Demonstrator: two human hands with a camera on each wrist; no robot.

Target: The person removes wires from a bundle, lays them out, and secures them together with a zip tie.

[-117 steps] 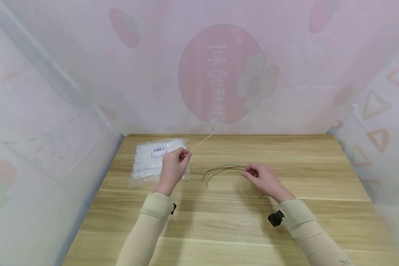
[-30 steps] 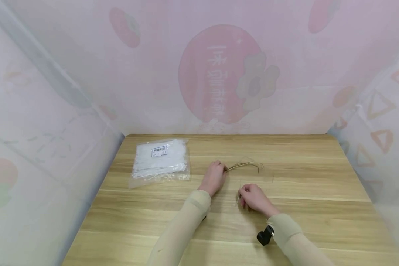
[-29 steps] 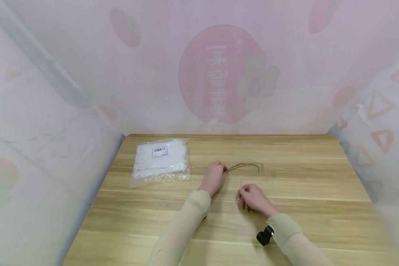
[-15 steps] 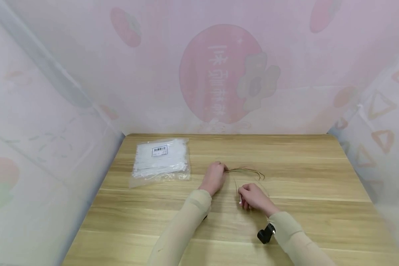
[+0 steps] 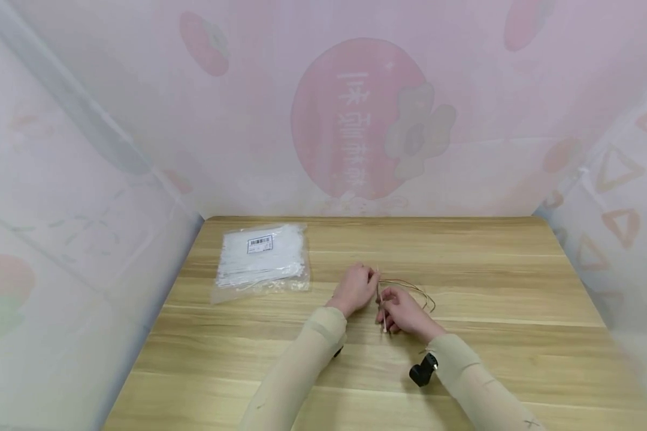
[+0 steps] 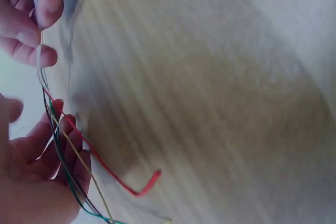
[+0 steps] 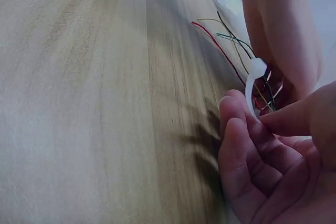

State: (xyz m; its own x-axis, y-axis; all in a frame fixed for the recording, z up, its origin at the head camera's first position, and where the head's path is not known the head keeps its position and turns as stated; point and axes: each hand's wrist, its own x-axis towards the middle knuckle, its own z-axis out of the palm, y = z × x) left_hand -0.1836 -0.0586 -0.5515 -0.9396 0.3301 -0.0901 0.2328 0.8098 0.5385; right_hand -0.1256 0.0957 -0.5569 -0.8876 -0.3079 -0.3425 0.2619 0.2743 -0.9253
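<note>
In the head view, my left hand (image 5: 354,288) and right hand (image 5: 404,311) meet over the middle of the table. My left hand's fingers curl round a bundle of thin wires (image 6: 109,171), coloured red, yellow, green and black. Their loose ends stick out past that hand in the left wrist view. My right thumb and fingers pinch a white cable tie (image 7: 256,69), its square head standing up beside the wires in the right wrist view. The tie's thin end reaches up to the left fingertips. Whether it loops round the wires is hidden by the fingers.
A clear plastic bag (image 5: 259,257) of white strips, with a barcode label, lies at the back left of the wooden table (image 5: 496,371). Printed fabric walls (image 5: 237,137) stand behind and at both sides. A black wrist camera (image 5: 423,370) hangs under the right cuff.
My left hand, which pinched a thin strip near the bag, has moved right and holds the wires. My right hand let the wires go, took the cable tie and has just moved up to the left hand.
</note>
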